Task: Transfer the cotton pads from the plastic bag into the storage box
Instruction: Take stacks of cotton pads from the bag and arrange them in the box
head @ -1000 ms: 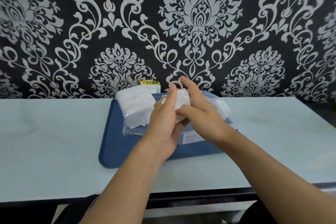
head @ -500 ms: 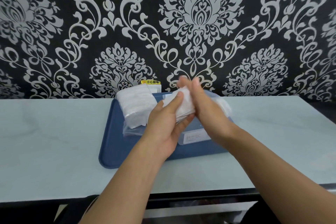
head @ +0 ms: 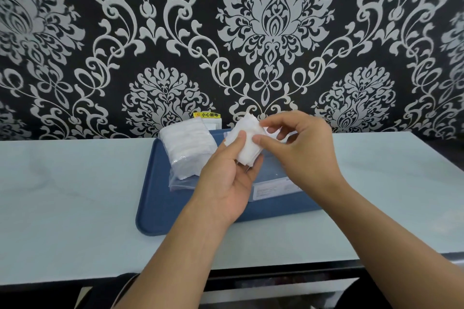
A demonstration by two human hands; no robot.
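A pale surface (head: 75, 195) carries one blue tray (head: 160, 203); on the tray lie one clear plastic bag (head: 187, 155) packed with white cotton pads and one clear storage box (head: 273, 188) bearing a label whose print is too small to read; two hands work above the tray; the left hand (head: 226, 183) clasps a stack of cotton pads (head: 247, 142) and the right hand (head: 301, 150) pinches its top edge; a yellow sticker (head: 207, 114) on the wall reads 小心触电.
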